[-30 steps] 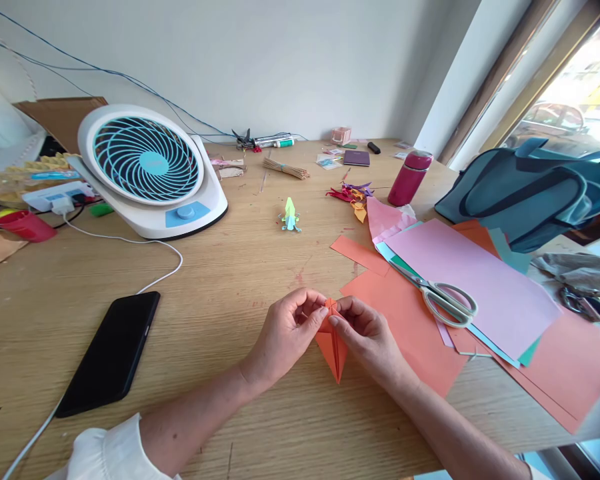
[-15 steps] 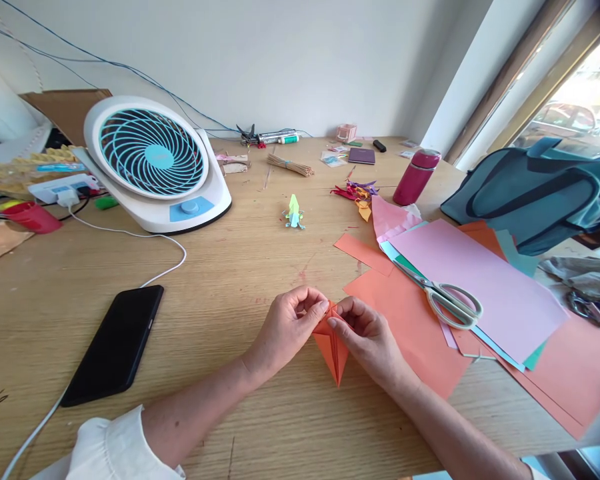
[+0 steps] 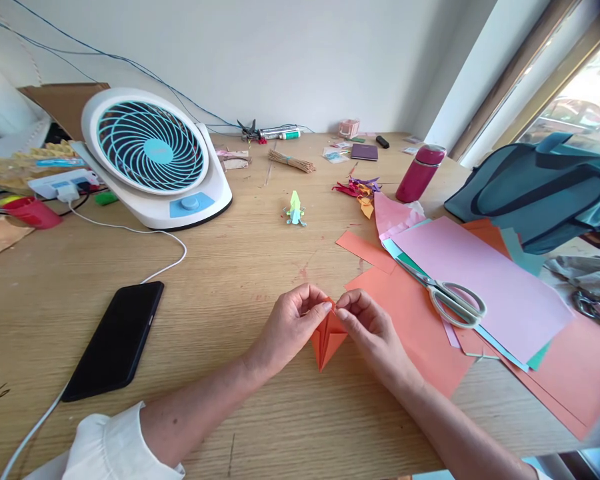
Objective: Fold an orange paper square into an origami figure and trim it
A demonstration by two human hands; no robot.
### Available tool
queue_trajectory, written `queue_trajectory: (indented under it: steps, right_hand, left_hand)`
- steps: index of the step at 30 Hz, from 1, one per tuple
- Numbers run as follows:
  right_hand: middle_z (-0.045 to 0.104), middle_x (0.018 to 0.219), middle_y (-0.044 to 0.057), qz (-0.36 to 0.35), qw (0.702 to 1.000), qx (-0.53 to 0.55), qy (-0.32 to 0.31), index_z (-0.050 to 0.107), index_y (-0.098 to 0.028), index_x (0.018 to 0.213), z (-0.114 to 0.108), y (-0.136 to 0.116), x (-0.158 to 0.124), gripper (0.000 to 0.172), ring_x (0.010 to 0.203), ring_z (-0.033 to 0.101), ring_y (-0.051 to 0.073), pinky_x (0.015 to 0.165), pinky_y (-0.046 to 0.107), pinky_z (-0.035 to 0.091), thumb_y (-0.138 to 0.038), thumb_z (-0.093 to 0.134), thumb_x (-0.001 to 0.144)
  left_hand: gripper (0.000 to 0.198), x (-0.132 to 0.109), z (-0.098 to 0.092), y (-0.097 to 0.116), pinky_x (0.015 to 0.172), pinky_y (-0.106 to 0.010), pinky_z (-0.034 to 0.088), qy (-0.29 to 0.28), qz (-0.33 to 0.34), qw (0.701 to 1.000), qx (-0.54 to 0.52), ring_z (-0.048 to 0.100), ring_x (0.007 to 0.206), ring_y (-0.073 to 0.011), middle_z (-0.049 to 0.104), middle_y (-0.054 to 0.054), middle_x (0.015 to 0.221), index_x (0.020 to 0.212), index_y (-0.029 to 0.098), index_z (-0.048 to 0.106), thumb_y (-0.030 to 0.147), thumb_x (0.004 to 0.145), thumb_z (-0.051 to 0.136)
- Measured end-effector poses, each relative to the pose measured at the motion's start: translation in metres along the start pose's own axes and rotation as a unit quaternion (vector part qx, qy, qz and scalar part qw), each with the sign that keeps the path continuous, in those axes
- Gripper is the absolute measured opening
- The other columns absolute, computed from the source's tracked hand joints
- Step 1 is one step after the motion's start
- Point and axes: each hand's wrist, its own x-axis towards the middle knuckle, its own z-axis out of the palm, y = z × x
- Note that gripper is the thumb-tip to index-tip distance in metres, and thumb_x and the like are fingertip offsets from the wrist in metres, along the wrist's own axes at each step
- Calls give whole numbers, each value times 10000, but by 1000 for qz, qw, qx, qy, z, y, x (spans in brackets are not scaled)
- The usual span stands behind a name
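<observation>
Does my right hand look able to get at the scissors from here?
Probably yes: the scissors lie uncovered on papers to the right of your right hand, though it is busy at the folded orange paper.

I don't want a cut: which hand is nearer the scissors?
Right. The right hand is left of the scissors, not touching them; the left hand is farther left, pinching folded orange paper.

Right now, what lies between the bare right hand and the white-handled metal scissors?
In the head view, a flat orange paper sheet lies there.
</observation>
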Motion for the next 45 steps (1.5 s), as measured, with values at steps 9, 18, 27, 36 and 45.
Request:
queue_trajectory:
  steps: [9,18,27,36,45]
  right_hand:
    - [581,744,-2,90,994,68,10,620,-206,839,-6,-9,2,318,691,531,130,650,254,416,-500,737,813]
    - [561,733,-14,94,994,62,-7,665,-208,869,-7,-6,3,274,673,487,113,620,234,383,-461,752,809]
    - [547,759,-6,122,989,75,-23,660,-212,876,-9,-6,3,302,681,478,125,649,245,411,-487,752,791]
    - [534,737,-16,138,986,86,-37,642,-205,822,-9,-10,4,298,679,462,118,646,240,382,-472,767,780]
    - [529,724,-17,140,986,84,-35,643,-207,819,-8,-11,3,299,674,458,120,638,244,378,-471,776,770]
  left_hand:
    - [109,-3,2,8,635,-224,496,-42,-10,999,-18,658,701,-136,685,-6,736,806,175,606,264,869,602]
    - [112,-4,1,-1,640,-198,472,-30,-17,999,16,630,712,-115,698,-5,791,841,168,662,256,879,605]
    - [118,-4,3,3,624,-214,495,-46,-36,998,30,648,672,-124,706,-10,767,780,165,666,238,850,606]
    - [172,-5,3,7,636,-196,479,-59,-18,996,63,617,655,-107,692,9,708,708,163,655,190,859,577]
    - [170,-4,2,4,644,-190,492,-44,-6,996,77,620,650,-105,643,29,636,687,173,644,178,842,574]
